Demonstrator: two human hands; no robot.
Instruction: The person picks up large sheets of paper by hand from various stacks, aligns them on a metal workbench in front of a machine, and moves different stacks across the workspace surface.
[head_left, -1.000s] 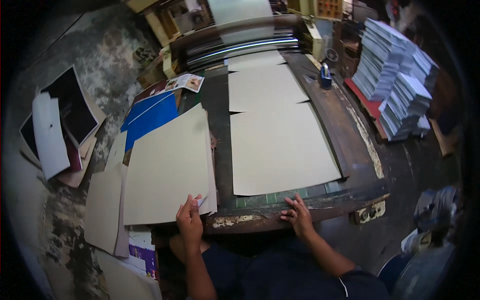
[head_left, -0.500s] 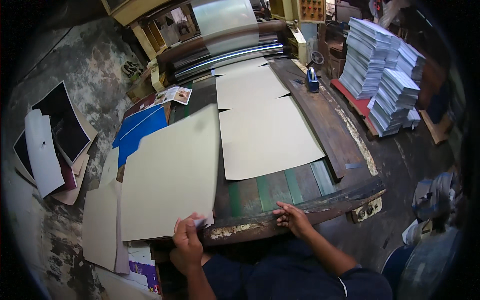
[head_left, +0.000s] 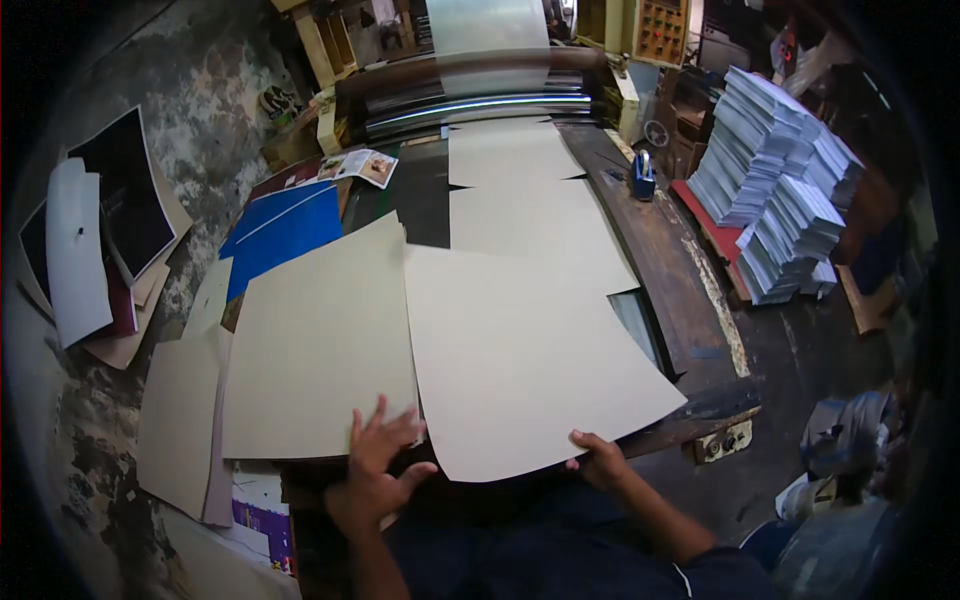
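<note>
The right hand (head_left: 600,462), pinched on the near sheet (head_left: 520,360), has dragged it off the table (head_left: 690,310) toward the person, while the left hand (head_left: 375,470) now lies spread by the stack (head_left: 310,350).

Bare forearms, dark navy short-sleeved shirt, dark trousers

Worn wooden table (head_left: 690,290): beige sheets (head_left: 520,350), tape dispenser (head_left: 643,176).

Under my right hand (head_left: 600,462): beige card sheet (head_left: 520,360), matt, smooth paperboard. By my left hand (head_left: 375,470): second card sheet (head_left: 315,350), same matt finish. Worktop (head_left: 690,300): worn, rough wood. Rollers (head_left: 470,95): glossy metal. Blue sheets (head_left: 285,230): smooth, slight sheen.
</note>
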